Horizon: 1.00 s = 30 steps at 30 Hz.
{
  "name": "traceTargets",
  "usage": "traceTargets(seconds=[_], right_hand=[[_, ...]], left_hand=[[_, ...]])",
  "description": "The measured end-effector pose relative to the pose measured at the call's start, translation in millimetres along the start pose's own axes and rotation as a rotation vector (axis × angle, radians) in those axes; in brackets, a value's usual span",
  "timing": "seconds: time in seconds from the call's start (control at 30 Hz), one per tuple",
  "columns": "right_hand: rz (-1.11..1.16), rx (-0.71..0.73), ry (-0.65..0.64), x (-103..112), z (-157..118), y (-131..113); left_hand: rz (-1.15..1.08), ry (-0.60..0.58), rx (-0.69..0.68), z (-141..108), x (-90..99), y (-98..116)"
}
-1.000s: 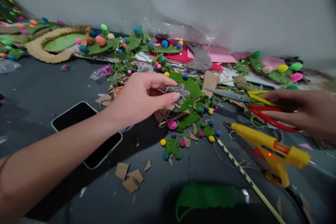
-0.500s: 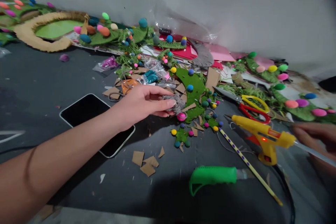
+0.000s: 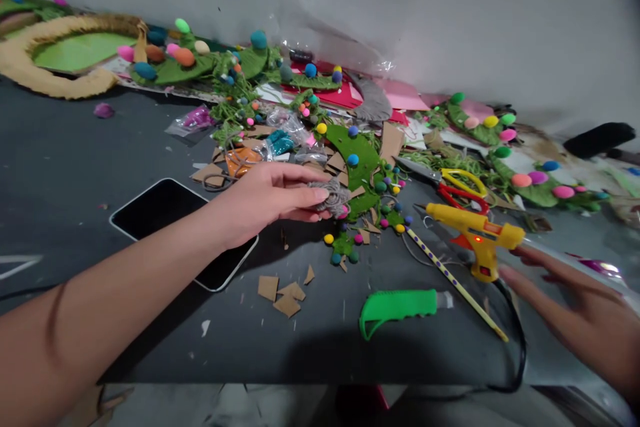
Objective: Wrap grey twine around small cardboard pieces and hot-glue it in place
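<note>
My left hand (image 3: pixel 270 203) pinches a small bundle of grey yarn (image 3: pixel 334 196) between thumb and fingers, just above the table. Close by it lie a green felt piece (image 3: pixel 365 163) with coloured pompoms and a small green star (image 3: pixel 343 245) tipped with pompoms. At the right my right hand (image 3: pixel 575 307) reaches in with fingers apart and nothing in them. Its fingertips are near the handle of a yellow glue gun (image 3: pixel 475 230), whose red light glows; whether they touch it I cannot tell. A clear glue stick sticks out of the gun's back.
A phone (image 3: pixel 165 210) lies under my left forearm. A green cutter (image 3: pixel 400 310), a spotted pencil (image 3: pixel 455 283) and red-yellow scissors (image 3: pixel 457 187) lie around the gun. Cardboard scraps (image 3: pixel 286 300) dot the front. Along the wall sit pompom-covered green pieces and a beige ring (image 3: pixel 55 83).
My right hand has come further into view from the right, towards the glue gun's handle. My left hand keeps hold of the yarn. The view has shifted a little to the right.
</note>
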State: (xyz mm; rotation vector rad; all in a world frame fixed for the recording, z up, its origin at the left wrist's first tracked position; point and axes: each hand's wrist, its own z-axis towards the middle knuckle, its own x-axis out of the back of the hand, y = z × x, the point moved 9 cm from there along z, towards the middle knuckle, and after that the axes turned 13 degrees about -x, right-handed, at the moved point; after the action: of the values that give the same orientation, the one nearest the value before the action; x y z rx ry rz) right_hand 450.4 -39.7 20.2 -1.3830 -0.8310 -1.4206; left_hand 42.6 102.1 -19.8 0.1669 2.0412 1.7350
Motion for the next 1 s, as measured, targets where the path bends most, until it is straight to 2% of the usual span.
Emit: traceTargets(seconds=[0.1, 0.2, 0.3, 0.43, 0.53, 0.6, 0.7, 0.8, 1.0], right_hand=[[0.066, -0.119, -0.107, -9.7, 25.9, -31.9], [0.17, -0.193, -0.205, -16.5, 34.6, -51.8], [0.31, -0.235, -0.158, -14.3, 31.6, -54.4], [0.455, -0.267, -0.244, -23.4, 16.3, -61.8], [0.477, -0.311, -0.28, -24.3, 2.7, -76.1], [0.451, -0.251, -0.295, -22.5, -4.9, -92.9], [0.358, -0.119, -0.226, -14.7, -12.2, -112.5], [0.304, 0.003, -0.197, -12.4, -17.3, -126.1], [0.542, 0.112, -0.331, -19.0, -21.7, -152.6]], left_hand=[[-0.007, -0.025, 0.009, -1.3, -5.4, -0.9], [0.005, -0.057, 0.009, -2.9, -9.9, -2.1], [-0.011, -0.066, -0.002, -4.4, -12.0, -3.1], [-0.032, -0.031, 0.026, -7.0, -13.7, -5.7], [-0.023, 0.001, 0.059, -8.9, -16.0, -7.4], [-0.033, -0.021, 0.075, -9.7, -20.7, -8.8], [-0.061, -0.056, 0.097, -11.1, -25.5, -12.2], [-0.08, -0.041, 0.105, -12.2, -24.4, -14.5], [-0.077, -0.048, 0.148, -14.9, -27.7, -17.9]])
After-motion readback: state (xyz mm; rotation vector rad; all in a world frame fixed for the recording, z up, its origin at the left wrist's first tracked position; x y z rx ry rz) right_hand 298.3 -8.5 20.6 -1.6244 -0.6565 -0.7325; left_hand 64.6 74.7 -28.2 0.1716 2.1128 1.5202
